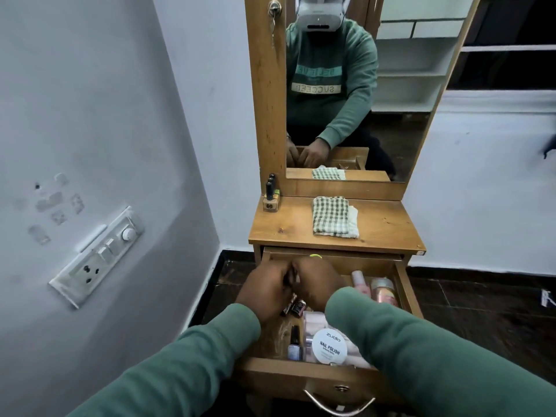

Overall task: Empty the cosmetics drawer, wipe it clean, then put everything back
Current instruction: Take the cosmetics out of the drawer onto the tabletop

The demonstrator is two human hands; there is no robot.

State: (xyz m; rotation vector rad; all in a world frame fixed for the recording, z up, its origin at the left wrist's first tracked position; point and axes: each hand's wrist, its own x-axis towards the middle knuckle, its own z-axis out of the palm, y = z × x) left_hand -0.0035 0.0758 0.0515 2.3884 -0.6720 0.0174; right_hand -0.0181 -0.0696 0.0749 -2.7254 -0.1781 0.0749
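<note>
Down at the back left of the pulled-out light-brown wooden drawer (404, 285), I have both hands bunched together. The left hand (264, 288) and right hand (316, 281) touch, fingers curled towards each other, and I cannot tell what, if anything, either holds.

I judge the emptying barely begun. Three small dark-capped nail polish bottles (270, 191) stand at the back left corner of the wooden counter (385, 227), and the folded green-and-white checked cloth (331, 216) lies near its middle. Plenty remains in the drawer:
- two pink bottles (382, 290) at the back right
- small dark tubes (293, 307) below my hands
- a little clear-bodied polish bottle (294, 346)
- a round white lid (329, 346) near the front

Wiping and refilling all lie ahead.

The lid reads "zudio" and "NAIL POLISH"; a smaller line beneath is too fine to read. The green sweatshirt (325, 79) in the mirror shows "BELIEVE" and "SUCCEED" reversed.
</note>
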